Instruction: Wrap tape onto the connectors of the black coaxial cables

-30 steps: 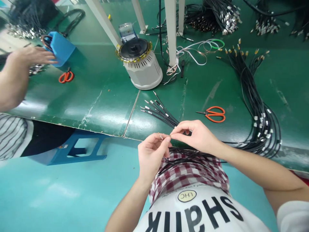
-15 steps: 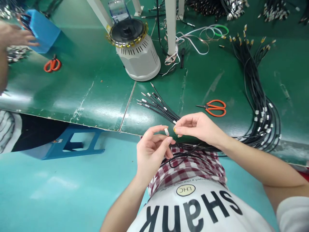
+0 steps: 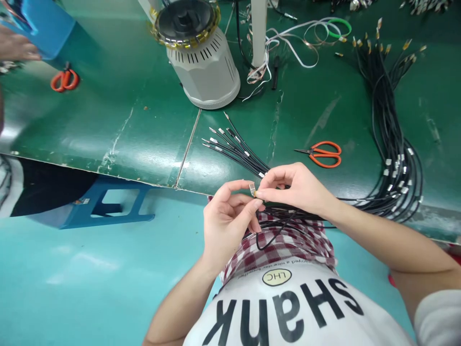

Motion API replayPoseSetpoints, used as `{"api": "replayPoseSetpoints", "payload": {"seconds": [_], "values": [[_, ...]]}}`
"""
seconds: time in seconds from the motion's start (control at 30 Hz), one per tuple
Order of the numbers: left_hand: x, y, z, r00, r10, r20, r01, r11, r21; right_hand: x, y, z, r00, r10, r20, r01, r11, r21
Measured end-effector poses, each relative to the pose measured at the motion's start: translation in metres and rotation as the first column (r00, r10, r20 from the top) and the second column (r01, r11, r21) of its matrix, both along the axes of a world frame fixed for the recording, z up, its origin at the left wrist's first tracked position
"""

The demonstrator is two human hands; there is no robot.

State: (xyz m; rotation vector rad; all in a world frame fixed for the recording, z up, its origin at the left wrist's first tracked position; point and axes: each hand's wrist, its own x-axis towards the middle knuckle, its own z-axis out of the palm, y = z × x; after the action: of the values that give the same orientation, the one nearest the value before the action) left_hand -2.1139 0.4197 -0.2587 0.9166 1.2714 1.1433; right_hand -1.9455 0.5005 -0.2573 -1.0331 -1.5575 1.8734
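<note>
My left hand (image 3: 226, 221) pinches a small metal connector (image 3: 251, 188) on the end of a thin black cable (image 3: 273, 235) that loops down over my lap. My right hand (image 3: 295, 187) is closed in a pinch right beside it, fingertips touching the same connector tip. Both hands hover at the near edge of the green table (image 3: 144, 129). Just behind them a fan of several black cables with metal ends (image 3: 234, 146) lies on the table, running under my right hand.
Orange scissors (image 3: 322, 154) lie right of my hands. A grey round machine (image 3: 201, 62) and a white post (image 3: 259, 29) stand behind. A big black cable bundle (image 3: 392, 144) curves at the right. Another person's hand (image 3: 14, 45), blue box (image 3: 39, 19) and second scissors (image 3: 64, 80) are far left.
My two hands parted slightly half a second ago and have now come together again on the connector. The view has tilted down toward my lap.
</note>
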Motion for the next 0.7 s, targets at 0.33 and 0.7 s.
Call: {"api": "replayPoseSetpoints", "payload": {"seconds": [0.33,0.7], "values": [[-0.0001,0.0005,-0.001,1.0,-0.008,0.005,0.008,1.0,-0.008,-0.002,-0.0007,-0.0004,1.0,-0.003,0.019,0.002,0.999,0.04],[0.0008,0.0022,0.0003,0.999,0.019,0.036,-0.017,0.999,-0.05,-0.0035,-0.0007,0.0009,0.999,0.002,0.047,-0.005,0.998,0.058]]}}
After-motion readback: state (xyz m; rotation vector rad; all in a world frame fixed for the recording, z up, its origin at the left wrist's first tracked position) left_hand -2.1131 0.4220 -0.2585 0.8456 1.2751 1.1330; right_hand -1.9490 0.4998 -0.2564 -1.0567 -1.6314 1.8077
